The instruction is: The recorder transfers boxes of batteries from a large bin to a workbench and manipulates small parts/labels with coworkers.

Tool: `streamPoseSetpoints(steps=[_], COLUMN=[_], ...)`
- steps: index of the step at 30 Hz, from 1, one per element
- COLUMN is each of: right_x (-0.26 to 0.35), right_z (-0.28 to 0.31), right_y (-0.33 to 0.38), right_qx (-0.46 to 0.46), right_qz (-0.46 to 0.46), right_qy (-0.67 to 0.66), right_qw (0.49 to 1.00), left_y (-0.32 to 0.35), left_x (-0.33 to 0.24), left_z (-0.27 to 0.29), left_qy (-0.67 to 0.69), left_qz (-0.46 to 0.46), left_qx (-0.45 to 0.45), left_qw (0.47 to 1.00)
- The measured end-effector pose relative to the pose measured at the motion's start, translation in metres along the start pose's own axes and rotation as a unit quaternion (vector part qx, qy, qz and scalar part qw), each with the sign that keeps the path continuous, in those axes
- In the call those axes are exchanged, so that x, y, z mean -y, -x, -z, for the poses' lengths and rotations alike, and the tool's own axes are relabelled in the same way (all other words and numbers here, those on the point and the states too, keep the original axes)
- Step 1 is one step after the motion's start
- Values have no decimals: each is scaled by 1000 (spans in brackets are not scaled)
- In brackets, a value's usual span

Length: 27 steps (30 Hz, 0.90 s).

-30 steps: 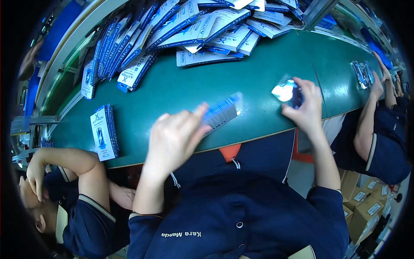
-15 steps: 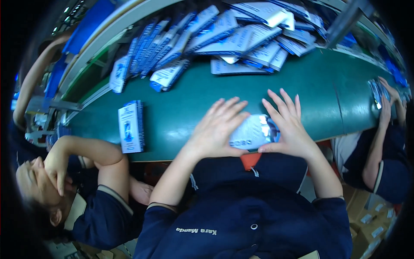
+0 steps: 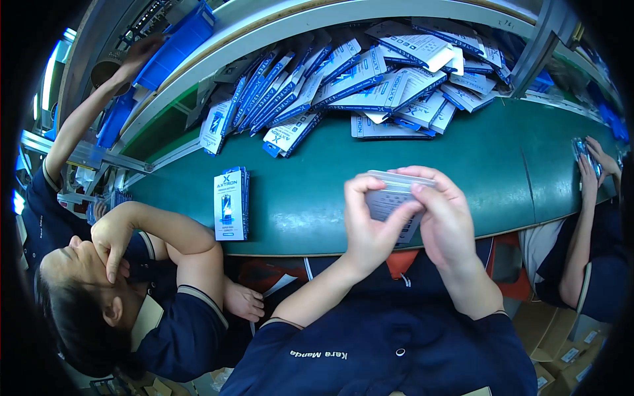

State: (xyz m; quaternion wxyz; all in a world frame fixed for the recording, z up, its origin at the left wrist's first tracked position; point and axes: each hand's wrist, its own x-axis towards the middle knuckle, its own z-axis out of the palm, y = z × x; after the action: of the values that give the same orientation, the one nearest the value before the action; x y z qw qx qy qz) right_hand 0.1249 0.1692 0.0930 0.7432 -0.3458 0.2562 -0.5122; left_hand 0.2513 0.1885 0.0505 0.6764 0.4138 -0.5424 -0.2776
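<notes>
Raised above the near edge of the green table (image 3: 297,198), a small stack of thin, flat silver-grey packets (image 3: 388,203) with printing on the face sits between my hands. My left hand (image 3: 371,231) grips its left side, fingers curled over the top edge and thumb across the front. At the right side, my right hand (image 3: 448,221) is closed on the same stack, with its thumb near the upper corner. My fingers hide part of the packets, so their exact kind is unclear. To the left stands a short stack of white-and-blue boxes (image 3: 228,206).
A large heap of flat white-and-blue boxes (image 3: 389,86) lies along the back, below a metal rail (image 3: 290,30). One person (image 3: 178,257) sits close on my left; another reaches toward a blue bin (image 3: 173,53). At far right, a co-worker's hands (image 3: 591,165) hold a shiny packet.
My spread hands have closed on the packets and lifted them off the table, tilting them up. The view has shifted. At far left, a person's arm reaches higher toward the blue bin.
</notes>
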Motion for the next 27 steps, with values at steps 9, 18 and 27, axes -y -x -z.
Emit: streamPoseSetpoints(steps=[9,18,27], right_x=[-28,-31,-3], right_z=[-5,-13,-11], right_y=[1,-4,-11], right_qx=[-50,-41,119], right_qz=[154,264,131], right_qy=[90,51,250], right_qw=[983,962,952], left_y=[-9,-8,-18], left_x=[-35,-23,-34], left_z=[1,7,26], left_qy=[210,177,295], left_qz=[179,56,184], left_qx=[-26,-35,-104], left_qw=[961,982,932])
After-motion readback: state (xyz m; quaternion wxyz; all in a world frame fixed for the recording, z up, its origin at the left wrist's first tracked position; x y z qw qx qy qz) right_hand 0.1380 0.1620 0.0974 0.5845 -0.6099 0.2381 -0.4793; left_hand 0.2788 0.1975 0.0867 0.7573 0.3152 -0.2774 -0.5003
